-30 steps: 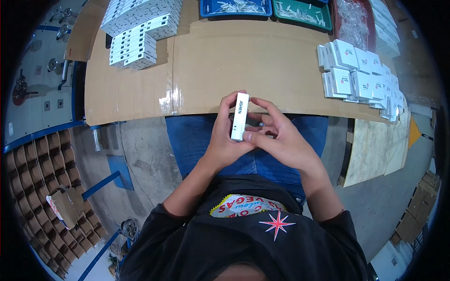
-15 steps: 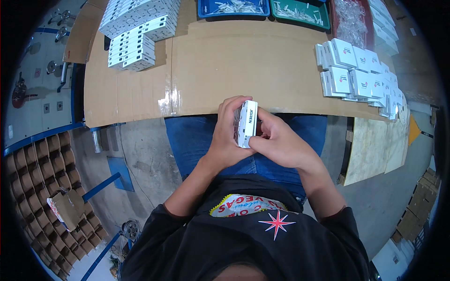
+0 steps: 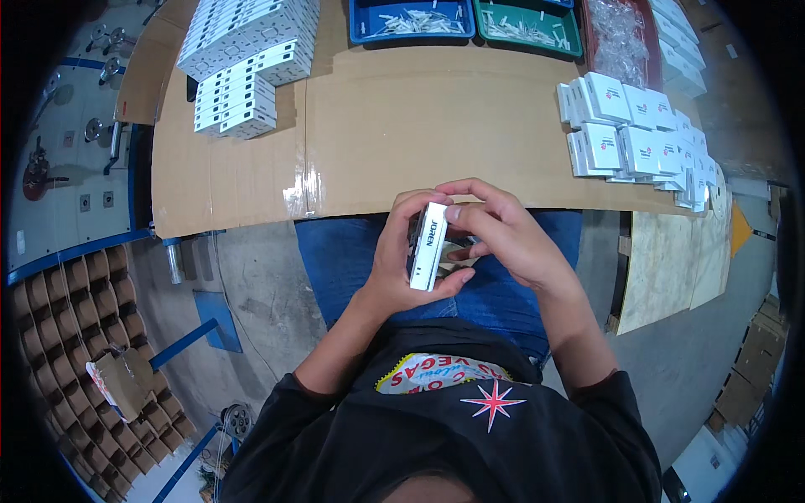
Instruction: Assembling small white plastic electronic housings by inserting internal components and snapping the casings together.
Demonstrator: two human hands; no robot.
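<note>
The left hand (image 3: 396, 266) pinches a white box (image 3: 427, 251). The right hand (image 3: 516, 241) touches it; whether its fingers pinch, I cannot tell.

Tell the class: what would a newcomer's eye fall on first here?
Probably the slim white case in the left hand at the centre, with the right hand at its far end. Next, perhaps, the stacked white boxes at the far left of the table, the white packs at its right, and the blue tray and green tray along the top.
</note>
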